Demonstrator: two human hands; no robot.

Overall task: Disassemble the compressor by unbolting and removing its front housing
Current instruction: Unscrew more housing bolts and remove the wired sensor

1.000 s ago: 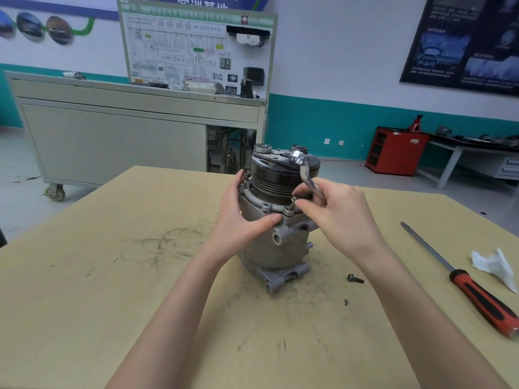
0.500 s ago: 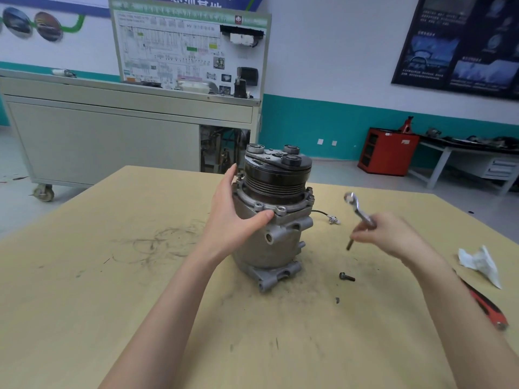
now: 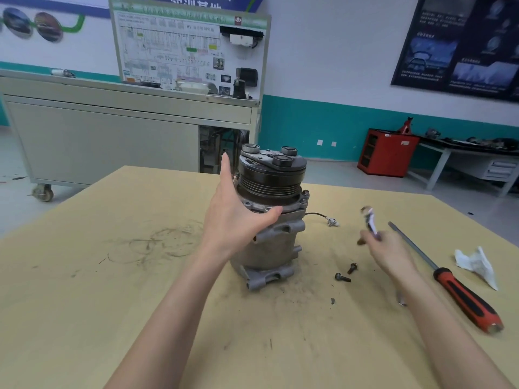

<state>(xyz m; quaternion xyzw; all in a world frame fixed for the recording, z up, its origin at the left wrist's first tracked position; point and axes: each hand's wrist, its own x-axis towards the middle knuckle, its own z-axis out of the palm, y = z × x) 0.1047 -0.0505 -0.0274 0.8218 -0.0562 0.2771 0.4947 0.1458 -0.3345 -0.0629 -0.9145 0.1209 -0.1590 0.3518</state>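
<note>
Compressor [image 3: 269,220] stood upright at the middle of the table [image 3: 112,276], pulley end up. The left hand [image 3: 233,220] lay against its 9 o'clock side, fingers straight and together, thumb spread onto the flange. The right hand [image 3: 390,251], at 3 o'clock from it, pinched a blurred wrench [image 3: 370,223]. Two bolts [image 3: 342,277] lay at 4 o'clock, with a screwdriver [image 3: 463,293] and a rag [image 3: 477,265] beyond.

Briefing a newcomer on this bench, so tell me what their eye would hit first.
The compressor stands upright at the middle of the yellow table, with the left hand braced flat against its near-left side. To its right, the right hand holds a blurred wrench above the table, with two loose bolts lying between it and the compressor. A red-handled screwdriver lies further right.
</note>
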